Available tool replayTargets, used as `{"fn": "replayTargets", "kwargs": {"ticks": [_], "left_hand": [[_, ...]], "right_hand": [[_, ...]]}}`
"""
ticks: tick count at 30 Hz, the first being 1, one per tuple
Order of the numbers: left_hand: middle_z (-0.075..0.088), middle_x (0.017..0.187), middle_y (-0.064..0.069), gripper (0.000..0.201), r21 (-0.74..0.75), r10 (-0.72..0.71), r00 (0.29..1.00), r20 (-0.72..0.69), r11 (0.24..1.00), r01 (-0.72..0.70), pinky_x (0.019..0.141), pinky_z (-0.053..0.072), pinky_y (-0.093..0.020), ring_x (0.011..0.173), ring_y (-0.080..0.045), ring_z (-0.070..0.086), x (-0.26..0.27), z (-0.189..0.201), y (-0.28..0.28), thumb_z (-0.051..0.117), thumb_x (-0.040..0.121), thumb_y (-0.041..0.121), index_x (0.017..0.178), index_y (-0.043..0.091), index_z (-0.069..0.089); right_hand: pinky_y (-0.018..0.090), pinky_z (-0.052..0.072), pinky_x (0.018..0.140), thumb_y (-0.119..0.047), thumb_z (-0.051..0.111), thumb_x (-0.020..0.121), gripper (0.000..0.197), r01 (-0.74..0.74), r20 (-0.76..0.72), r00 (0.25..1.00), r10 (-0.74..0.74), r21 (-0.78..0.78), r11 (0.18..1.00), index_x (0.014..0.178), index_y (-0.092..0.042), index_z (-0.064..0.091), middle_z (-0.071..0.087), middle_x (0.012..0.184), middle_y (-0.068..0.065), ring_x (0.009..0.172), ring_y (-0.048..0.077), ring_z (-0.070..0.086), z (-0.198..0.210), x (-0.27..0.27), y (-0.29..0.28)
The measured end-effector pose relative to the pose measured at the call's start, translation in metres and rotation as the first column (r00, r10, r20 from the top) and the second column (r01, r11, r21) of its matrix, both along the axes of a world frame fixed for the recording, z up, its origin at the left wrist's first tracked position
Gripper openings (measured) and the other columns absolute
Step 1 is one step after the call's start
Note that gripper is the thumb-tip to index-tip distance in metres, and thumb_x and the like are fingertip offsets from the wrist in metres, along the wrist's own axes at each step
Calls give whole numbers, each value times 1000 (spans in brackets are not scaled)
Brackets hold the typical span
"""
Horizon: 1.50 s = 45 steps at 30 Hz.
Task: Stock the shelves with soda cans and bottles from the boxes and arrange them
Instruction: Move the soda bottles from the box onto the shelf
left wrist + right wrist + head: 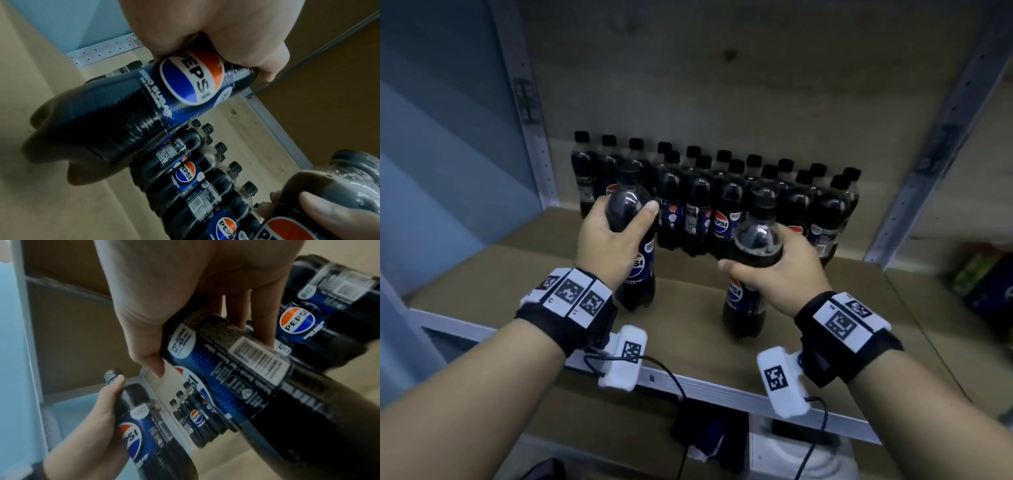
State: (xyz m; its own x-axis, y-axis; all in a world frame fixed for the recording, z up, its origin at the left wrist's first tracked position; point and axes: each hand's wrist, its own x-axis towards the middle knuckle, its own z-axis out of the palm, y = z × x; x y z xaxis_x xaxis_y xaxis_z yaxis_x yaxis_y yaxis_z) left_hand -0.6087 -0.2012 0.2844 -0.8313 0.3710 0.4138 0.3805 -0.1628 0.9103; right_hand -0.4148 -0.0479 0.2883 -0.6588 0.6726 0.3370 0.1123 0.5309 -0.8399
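Note:
Two rows of dark Pepsi bottles [722,205] with black caps stand at the back of the wooden shelf [517,267]. My left hand [613,240] grips the shoulder of one Pepsi bottle [637,260] held just above the shelf, in front of the rows' left part. My right hand [780,267] grips a second Pepsi bottle [750,274] by its upper body, in front of the rows' right half. In the left wrist view that hand's bottle [144,105] fills the frame, with the shelved rows [195,178] behind. The right wrist view shows the right hand's bottle [236,369] close up.
Grey perforated uprights [530,113] frame the shelf on the left and right [941,144]. A metal front rail [722,387] edges the shelf. Green and blue packages [983,274] sit on the neighbouring shelf at right. A blue wall [431,137] lies left. Dark items [705,431] lie below the rail.

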Motion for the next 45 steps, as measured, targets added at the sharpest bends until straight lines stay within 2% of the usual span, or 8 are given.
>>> {"fn": "replayTargets", "kwargs": {"ticks": [4, 13, 19, 22, 28, 33, 39, 45], "left_hand": [[73, 94, 11, 31, -8, 45, 998, -48, 999, -45, 82, 53, -22, 87, 1, 69, -6, -7, 13, 76, 86, 44, 105, 22, 66], [70, 94, 11, 41, -112, -3, 999, -45, 994, -2, 79, 50, -21, 84, 2, 65, -5, -25, 13, 80, 80, 46, 106, 23, 59], [69, 106, 7, 61, -312, -76, 990, -115, 949, 37, 89, 51, -29, 98, -12, 67, -13, -37, -17, 91, 70, 19, 121, 20, 56], [67, 108, 4, 64, -383, -110, 975, -195, 923, 28, 84, 51, -26, 95, -13, 65, -13, -47, -25, 91, 71, 22, 123, 16, 55], [68, 109, 3, 65, -286, -68, 977, -201, 958, 8, 89, 55, -31, 97, -12, 67, -36, -62, -21, 92, 69, 25, 123, 23, 56], [68, 109, 2, 65, -265, -18, 976, -219, 964, -41, 86, 51, -26, 99, -16, 67, -69, -64, -23, 92, 69, 21, 124, 19, 57], [69, 112, -4, 66, -276, 80, 983, -162, 953, -123, 91, 56, -38, 100, -21, 67, -118, -65, -16, 93, 68, 24, 122, 16, 57], [71, 112, -7, 67, -300, 103, 987, -121, 944, -135, 86, 57, -36, 100, -26, 69, -156, -65, 9, 92, 70, 22, 126, 18, 55]], "right_hand": [[36, 58, 93, -52, 93, 55, 60, 9, 32, 999, -10, 5, 1000, 106, -31, 68, 75, 101, -17, 97, 0, 69, -16, -13, 0], [30, 53, 100, -46, 91, 68, 68, 26, 17, 1000, -25, -44, 999, 124, -34, 53, 69, 114, -17, 106, -4, 64, -35, -5, 1], [14, 49, 82, -43, 90, 73, 74, 103, 18, 995, -103, -22, 994, 132, -39, 45, 67, 108, -23, 95, -13, 62, -33, 9, -18], [12, 49, 80, -35, 89, 77, 79, 145, -21, 989, -145, -15, 989, 141, -40, 43, 66, 111, -21, 92, -16, 61, -36, 8, -27], [35, 57, 96, -33, 90, 74, 88, 176, -124, 975, -187, -89, 980, 149, -32, 44, 67, 123, -2, 105, 3, 65, -50, -27, -33], [37, 56, 100, -35, 89, 77, 79, 115, -101, 987, -122, -77, 990, 144, -36, 47, 69, 122, -10, 107, 4, 67, -48, -76, -35], [41, 56, 100, -45, 89, 73, 76, 65, -53, 996, -65, -6, 998, 125, -66, 39, 68, 118, -20, 111, 9, 68, -48, -141, -30], [24, 60, 84, -26, 85, 83, 65, 16, -46, 999, -20, -81, 997, 136, -36, 50, 68, 116, -16, 96, -1, 68, -45, -206, -25]]}}
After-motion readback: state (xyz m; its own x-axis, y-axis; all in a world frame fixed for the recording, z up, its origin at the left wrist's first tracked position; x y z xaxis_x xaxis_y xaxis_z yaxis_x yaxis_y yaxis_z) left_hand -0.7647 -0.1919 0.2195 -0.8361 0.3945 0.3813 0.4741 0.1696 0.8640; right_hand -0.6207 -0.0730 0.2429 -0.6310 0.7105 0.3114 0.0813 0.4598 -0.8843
